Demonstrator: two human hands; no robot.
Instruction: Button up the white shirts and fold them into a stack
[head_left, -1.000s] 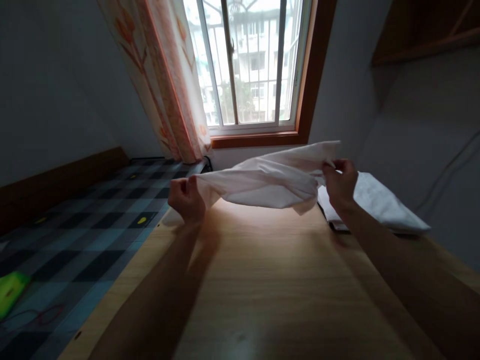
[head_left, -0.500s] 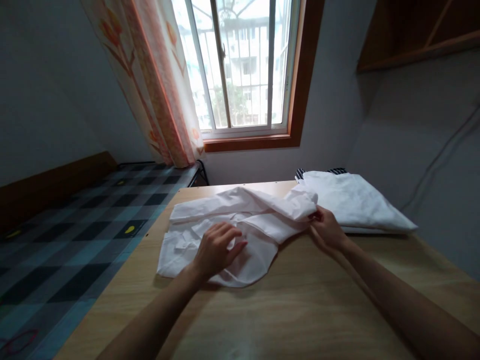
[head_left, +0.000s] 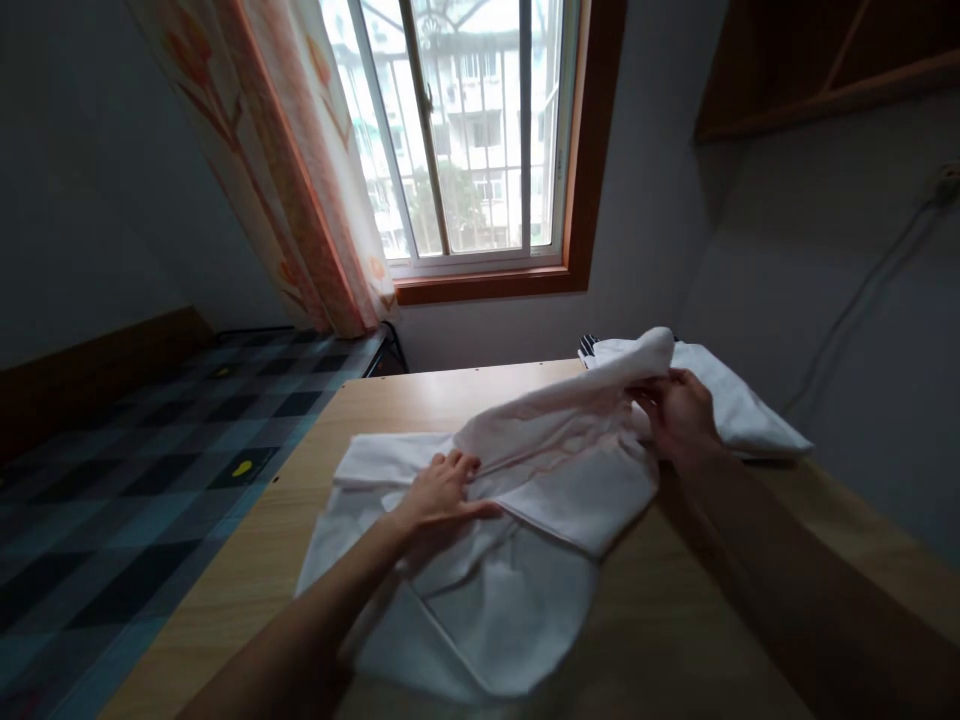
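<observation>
A thin white shirt (head_left: 517, 580) lies partly folded and creased on the wooden table, its curved edge toward me. My left hand (head_left: 442, 490) rests on the middle of the cloth, thumb apart from the fingers. At the right end my right hand (head_left: 679, 405) has its fingers closed on the shirt and holds that end up off the tabletop. The raised part slopes down leftward to my left hand. Right behind my right hand is a folded white garment (head_left: 742, 405), with a black-and-white striped piece (head_left: 587, 346) showing at its back left.
The light wooden table (head_left: 420, 395) reaches toward the window (head_left: 472, 150). Left of it stands a bed with a dark checked cover (head_left: 187, 470). A flowered curtain (head_left: 292, 200) hangs by the window. A wooden shelf (head_left: 810, 100) and a cable (head_left: 855, 300) are on the right.
My right hand has lifted the shirt's right end up and to the right. My left hand has flattened onto the cloth. The shirt's near edge has come closer to me.
</observation>
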